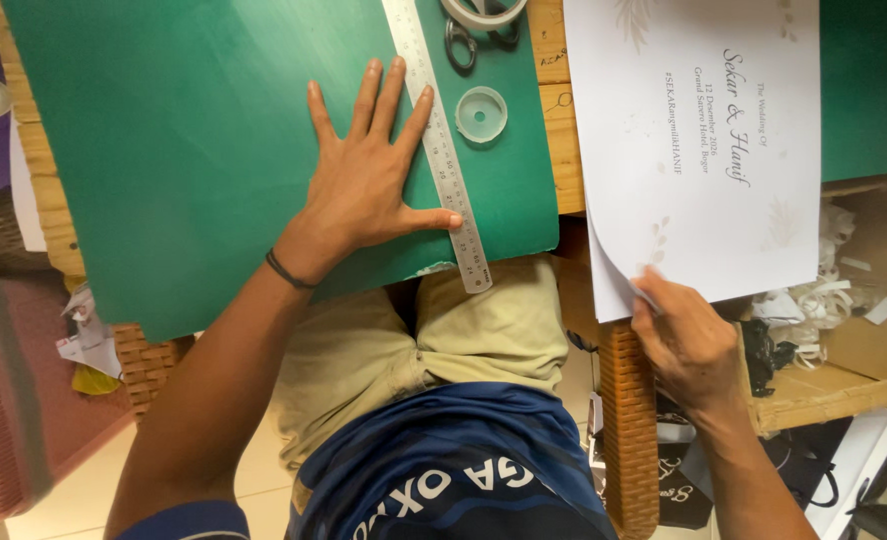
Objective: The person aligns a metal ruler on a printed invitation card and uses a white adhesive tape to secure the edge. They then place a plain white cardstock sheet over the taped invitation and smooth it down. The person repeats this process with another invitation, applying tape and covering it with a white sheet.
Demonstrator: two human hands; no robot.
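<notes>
The left hand (369, 180) lies flat, fingers spread, pinning the long steel ruler (438, 140) against the green cutting mat (184, 150) (grasping nothing). The right hand (686, 340) pinches the white printed paper sheet (694, 140) by its corner, steadying it.

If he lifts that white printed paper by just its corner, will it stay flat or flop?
Probably flop. The white printed paper looks thin, and its lower corner already curls where the right hand pinches it. It is large and part of it overhangs the wooden table, so it likely sags there. It seems light, so a quick tug might crease it.
</notes>
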